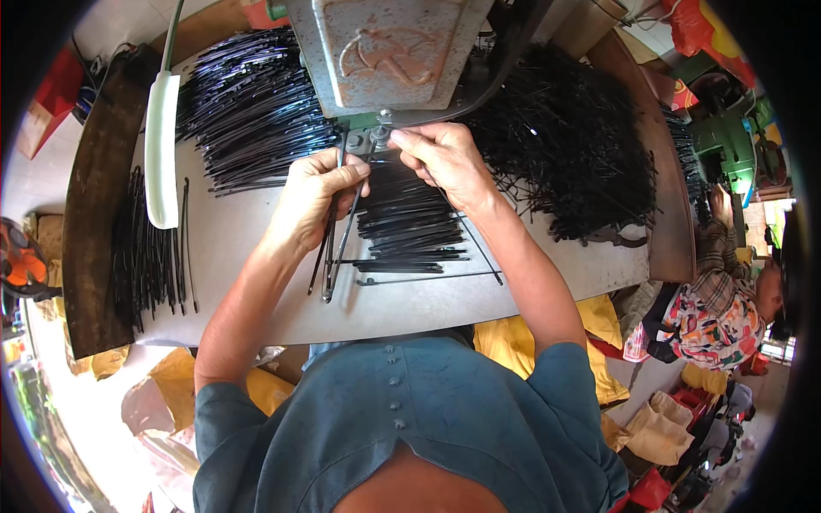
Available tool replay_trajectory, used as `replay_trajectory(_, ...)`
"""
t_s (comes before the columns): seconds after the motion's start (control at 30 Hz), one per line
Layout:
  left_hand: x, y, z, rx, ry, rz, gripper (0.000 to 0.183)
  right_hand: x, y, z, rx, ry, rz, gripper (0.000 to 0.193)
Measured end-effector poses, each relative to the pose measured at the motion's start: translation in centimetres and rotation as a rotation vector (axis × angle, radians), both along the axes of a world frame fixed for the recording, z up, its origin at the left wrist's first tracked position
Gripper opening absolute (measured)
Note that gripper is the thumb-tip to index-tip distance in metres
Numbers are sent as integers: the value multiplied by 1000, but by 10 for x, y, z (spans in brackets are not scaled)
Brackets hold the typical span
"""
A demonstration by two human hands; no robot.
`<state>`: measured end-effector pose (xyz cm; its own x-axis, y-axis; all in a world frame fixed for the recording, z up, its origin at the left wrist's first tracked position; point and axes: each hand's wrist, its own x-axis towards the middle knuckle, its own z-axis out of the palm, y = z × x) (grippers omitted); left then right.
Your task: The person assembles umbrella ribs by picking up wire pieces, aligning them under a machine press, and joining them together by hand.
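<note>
My left hand (318,190) is closed on a few thin black umbrella ribs (330,256), which hang down toward me with their upper ends close to the press. Thumb and fingers of my right hand (449,162) are pinched together at the press's working point, and a slim black rib (481,244) slants down from under that hand. Right in front of both hands stands the grey metal press (385,94), its lower tip (382,120) between them. Between my forearms lies a stack of black ribs (410,227). One single rib (428,279) lies crosswise nearer me.
Large heaps of black ribs lie at the left back (256,111) and right (564,137) of the pale worktable (248,291). More ribs (145,248) line its left side. A white lamp (162,154) hangs at left. Another person (718,299) sits far right near a green machine.
</note>
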<state>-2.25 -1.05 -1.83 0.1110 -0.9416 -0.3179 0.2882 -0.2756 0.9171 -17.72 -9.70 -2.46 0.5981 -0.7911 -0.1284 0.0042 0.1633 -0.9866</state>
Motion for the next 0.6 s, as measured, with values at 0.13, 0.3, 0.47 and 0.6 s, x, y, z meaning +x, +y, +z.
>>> replay_trajectory(0.13,0,1,2,-11,0,9,7,4,1,1,-38,-8,26,20)
replay_trajectory(0.3,-4,-4,0,-2,-6,8,7,2,-2,-3,-61,-20,25,20)
replay_trajectory(0.47,-1,-3,-3,-7,0,12,7,6,1,-2,-68,0,14,19)
replay_trajectory(0.6,-2,-3,-4,-17,1,18,7,6,1,-2,-48,2,13,19)
